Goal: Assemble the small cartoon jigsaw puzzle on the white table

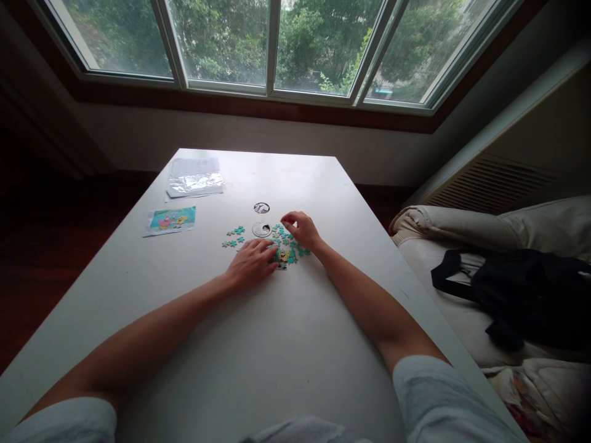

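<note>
Small teal jigsaw puzzle pieces (295, 251) lie in a loose cluster on the white table (286, 344). My left hand (252, 263) rests palm down at the near left of the cluster, fingers stretched out over some pieces and hiding them. Just by its fingertips is a patch with a yellow cartoon figure (284, 256). My right hand (302, 229) is over the far right side of the cluster, thumb and forefinger drawn together; whatever is between them is too small to make out. A few separate pieces (233, 243) lie left of the cluster.
Two round printed discs, one nearer (259, 229) and one farther (261, 208), lie beyond my hands. To the left are a colourful cartoon picture sheet (172, 220) and a clear plastic sleeve with paper (194, 177). A sofa (462, 224) with dark clothing (521, 295) borders the table's right.
</note>
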### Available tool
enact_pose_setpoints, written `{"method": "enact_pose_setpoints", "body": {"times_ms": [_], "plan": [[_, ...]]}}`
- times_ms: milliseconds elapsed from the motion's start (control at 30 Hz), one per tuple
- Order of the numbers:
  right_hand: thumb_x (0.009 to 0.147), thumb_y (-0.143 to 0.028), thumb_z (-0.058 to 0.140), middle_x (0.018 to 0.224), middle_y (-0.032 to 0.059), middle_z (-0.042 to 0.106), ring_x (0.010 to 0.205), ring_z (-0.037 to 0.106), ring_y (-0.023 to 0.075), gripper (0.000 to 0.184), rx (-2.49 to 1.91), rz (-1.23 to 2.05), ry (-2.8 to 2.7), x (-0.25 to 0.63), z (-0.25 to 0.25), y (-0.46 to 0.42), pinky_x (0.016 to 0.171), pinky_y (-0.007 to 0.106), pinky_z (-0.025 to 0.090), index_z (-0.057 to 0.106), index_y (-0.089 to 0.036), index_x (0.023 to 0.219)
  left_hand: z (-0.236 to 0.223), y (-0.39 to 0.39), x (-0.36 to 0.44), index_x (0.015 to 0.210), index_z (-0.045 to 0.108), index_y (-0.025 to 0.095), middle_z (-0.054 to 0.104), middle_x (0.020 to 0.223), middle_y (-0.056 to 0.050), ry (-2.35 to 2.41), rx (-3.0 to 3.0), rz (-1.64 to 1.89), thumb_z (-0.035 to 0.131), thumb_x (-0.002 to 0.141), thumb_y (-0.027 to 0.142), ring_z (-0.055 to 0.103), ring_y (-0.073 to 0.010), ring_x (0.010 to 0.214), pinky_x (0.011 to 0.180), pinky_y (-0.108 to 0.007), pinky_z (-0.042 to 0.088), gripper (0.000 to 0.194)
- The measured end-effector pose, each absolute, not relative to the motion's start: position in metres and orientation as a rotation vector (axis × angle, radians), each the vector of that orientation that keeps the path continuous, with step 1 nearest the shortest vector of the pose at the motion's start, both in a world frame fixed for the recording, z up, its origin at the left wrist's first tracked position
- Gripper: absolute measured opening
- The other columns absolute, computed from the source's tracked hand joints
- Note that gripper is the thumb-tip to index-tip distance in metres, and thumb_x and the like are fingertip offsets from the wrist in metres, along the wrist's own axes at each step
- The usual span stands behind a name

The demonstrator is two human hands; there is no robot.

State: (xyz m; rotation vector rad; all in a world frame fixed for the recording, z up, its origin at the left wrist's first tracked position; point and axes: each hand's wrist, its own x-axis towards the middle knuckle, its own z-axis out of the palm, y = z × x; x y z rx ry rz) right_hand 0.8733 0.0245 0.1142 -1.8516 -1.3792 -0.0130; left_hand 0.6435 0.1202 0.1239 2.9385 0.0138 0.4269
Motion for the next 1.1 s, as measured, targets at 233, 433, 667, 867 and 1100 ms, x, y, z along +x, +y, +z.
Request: {"method": "enact_pose_setpoints", "body": {"times_ms": [233, 433, 667, 867, 1100], "plan": [[0.091, -0.026, 0.06, 0.088, 0.0028, 0.072, 0.083, 0.062, 0.0178, 0.014, -1.885, 0.039, -1.306, 0.882, 0.123, 0.024, 0.078, 0.032, 0.047, 0.073, -0.021, 0.093, 0.122, 0.159, 0.647, 0.13, 0.064, 0.025, 0.062, 0.139, -0.006, 0.091, 2.909, 0.412, 0.048, 0.101, 0.048, 0.044, -0.0285, 0.138, 0.117, -0.05, 0.033, 0.04], [0.095, -0.032, 0.057, 0.096, 0.0065, 0.071, 0.092, 0.062, 0.0214, 0.021, -1.946, 0.107, -1.417, 0.882, 0.123, 0.011, 0.081, 0.036, 0.049, 0.074, -0.021, 0.101, 0.119, 0.168, 0.648, 0.128, 0.066, 0.024, 0.064, 0.136, -0.007, 0.105, 2.886, 0.449, 0.046, 0.102, 0.046, 0.047, -0.0271, 0.135, 0.116, -0.046, 0.036, 0.04], [0.097, -0.043, 0.056, 0.137, 0.0132, 0.06, 0.13, 0.052, 0.0305, 0.041, -1.991, 0.117, -1.587, 0.874, 0.108, -0.022, 0.109, 0.05, 0.043, 0.064, -0.024, 0.131, 0.11, 0.192, 0.648, 0.137, 0.058, 0.019, 0.051, 0.149, -0.015, 0.509, 2.91, 0.504, 0.051, 0.096, 0.048, 0.04, -0.0326, 0.14, 0.118, -0.052, 0.03, 0.05], [0.1, -0.044, 0.049, 0.154, 0.0122, 0.047, 0.145, 0.039, 0.0313, 0.05, -2.103, -0.013, -1.768, 0.874, 0.098, -0.03, 0.12, 0.052, 0.032, 0.052, -0.026, 0.147, 0.101, 0.199, 0.652, 0.141, 0.053, 0.022, 0.045, 0.153, -0.015, 0.636, 2.865, 0.384, 0.047, 0.097, 0.049, 0.037, -0.0331, 0.143, 0.119, -0.056, 0.026, 0.052], [0.1, -0.053, 0.047, 0.156, 0.0139, 0.044, 0.145, 0.038, 0.0329, 0.058, -2.161, -0.028, -1.782, 0.895, 0.091, -0.013, 0.12, 0.052, 0.031, 0.049, -0.023, 0.15, 0.097, 0.203, 0.655, 0.143, 0.051, 0.021, 0.046, 0.153, -0.014, 0.535, 2.847, 0.392, 0.045, 0.098, 0.047, 0.037, -0.0309, 0.143, 0.122, -0.053, 0.024, 0.053]]}}
